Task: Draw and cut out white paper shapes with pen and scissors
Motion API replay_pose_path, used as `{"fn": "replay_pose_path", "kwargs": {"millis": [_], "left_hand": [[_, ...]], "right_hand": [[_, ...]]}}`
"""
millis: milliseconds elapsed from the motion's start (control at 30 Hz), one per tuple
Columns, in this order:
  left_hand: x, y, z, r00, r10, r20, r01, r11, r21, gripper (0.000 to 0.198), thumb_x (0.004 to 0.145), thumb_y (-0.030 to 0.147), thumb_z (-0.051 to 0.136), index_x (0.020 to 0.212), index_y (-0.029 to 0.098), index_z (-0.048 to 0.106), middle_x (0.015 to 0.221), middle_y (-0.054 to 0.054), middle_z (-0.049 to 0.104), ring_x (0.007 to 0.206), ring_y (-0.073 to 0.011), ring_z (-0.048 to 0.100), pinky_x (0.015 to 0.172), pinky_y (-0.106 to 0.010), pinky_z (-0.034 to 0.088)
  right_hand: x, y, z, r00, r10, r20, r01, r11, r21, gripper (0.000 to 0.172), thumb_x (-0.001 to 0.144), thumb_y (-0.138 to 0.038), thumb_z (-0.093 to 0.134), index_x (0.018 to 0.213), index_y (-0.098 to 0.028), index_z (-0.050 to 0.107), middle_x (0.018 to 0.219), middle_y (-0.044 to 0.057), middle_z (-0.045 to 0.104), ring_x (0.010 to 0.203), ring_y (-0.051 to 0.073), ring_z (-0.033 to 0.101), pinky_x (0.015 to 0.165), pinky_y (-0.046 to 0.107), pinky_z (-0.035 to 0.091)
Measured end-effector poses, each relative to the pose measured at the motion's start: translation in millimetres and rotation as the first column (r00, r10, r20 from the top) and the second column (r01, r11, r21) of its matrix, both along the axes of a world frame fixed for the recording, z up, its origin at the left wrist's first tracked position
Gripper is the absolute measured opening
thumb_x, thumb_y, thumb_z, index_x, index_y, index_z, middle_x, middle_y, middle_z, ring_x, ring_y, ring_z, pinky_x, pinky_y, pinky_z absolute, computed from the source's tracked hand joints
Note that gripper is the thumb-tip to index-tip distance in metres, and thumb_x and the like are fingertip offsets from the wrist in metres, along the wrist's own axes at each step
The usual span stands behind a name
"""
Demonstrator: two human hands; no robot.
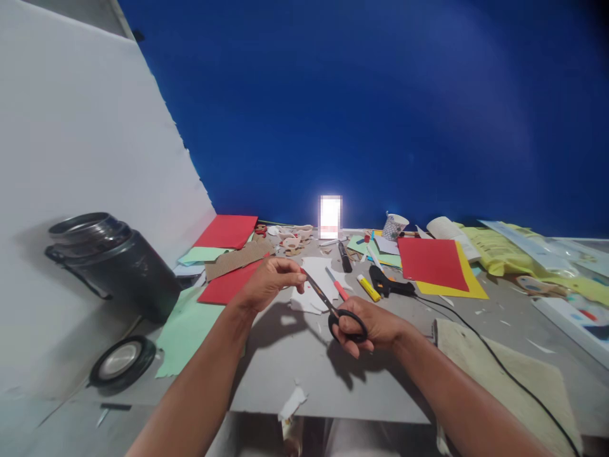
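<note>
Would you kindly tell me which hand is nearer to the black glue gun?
Right: the right hand is on the near side of the black glue gun; the left hand is farther off to its left.

I see the scissors near the middle of my view, black loop handles toward five o'clock in the right hand, slim metal blades pointing between ten and eleven and looking nearly closed. At their tip, a small red piece sits pinched in the left hand, too tiny for me to make out its shape.
</note>
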State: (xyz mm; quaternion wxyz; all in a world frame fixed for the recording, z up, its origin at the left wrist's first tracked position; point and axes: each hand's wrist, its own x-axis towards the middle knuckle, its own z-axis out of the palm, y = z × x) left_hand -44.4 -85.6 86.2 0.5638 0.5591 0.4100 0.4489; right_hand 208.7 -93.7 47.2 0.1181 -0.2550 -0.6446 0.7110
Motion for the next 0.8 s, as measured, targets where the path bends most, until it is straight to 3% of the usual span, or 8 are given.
{"fn": "replay_pose_path", "kwargs": {"millis": [333,567,700,800], "left_hand": [[1.6,-1.2,3.0,0.999,-0.045,-0.021,0.046,0.999,0.017,0.019,0.065,0.031,0.085,0.061,0.016,0.073,0.059,-0.004,0.070,0.063,-0.0147,0.062,0.070,-0.030,0.045],[3.4,-3.2,3.0,0.996,-0.067,-0.063,0.067,0.998,-0.016,0.017,0.065,0.029,0.085,0.063,0.016,0.073,0.063,-0.004,0.071,0.064,-0.0155,0.062,0.069,-0.030,0.047],[9.5,-4.2,3.3,0.996,-0.061,-0.060,0.058,0.997,-0.058,0.018,0.063,0.030,0.086,0.067,0.016,0.074,0.062,-0.004,0.070,0.063,-0.0156,0.062,0.070,-0.031,0.049],[13.3,-0.7,-3.4,1.000,-0.022,0.021,0.025,0.991,-0.135,0.022,0.061,0.031,0.087,0.067,0.015,0.073,0.062,-0.003,0.068,0.062,-0.0142,0.061,0.069,-0.031,0.050]], "right_hand": [[-2.5,-0.5,-1.7,0.998,0.022,-0.056,-0.024,0.999,-0.023,0.038,0.078,-0.049,0.066,0.068,-0.012,0.063,0.054,0.002,0.064,0.033,0.004,0.036,0.032,0.018,0.025],[-2.2,-0.3,-0.1,1.000,-0.017,-0.019,0.017,1.000,0.001,0.030,0.077,-0.042,0.062,0.064,-0.015,0.059,0.050,-0.001,0.060,0.032,0.004,0.033,0.032,0.018,0.021],[-1.7,4.8,-0.6,0.973,-0.230,0.009,0.228,0.968,0.101,0.032,0.081,-0.042,0.059,0.065,-0.015,0.060,0.051,0.000,0.059,0.037,0.005,0.034,0.037,0.019,0.025],[0.7,11.7,3.5,0.898,-0.439,-0.024,0.431,0.868,0.249,0.033,0.082,-0.046,0.064,0.070,-0.015,0.063,0.060,0.002,0.063,0.049,0.009,0.045,0.047,0.022,0.034]]}}
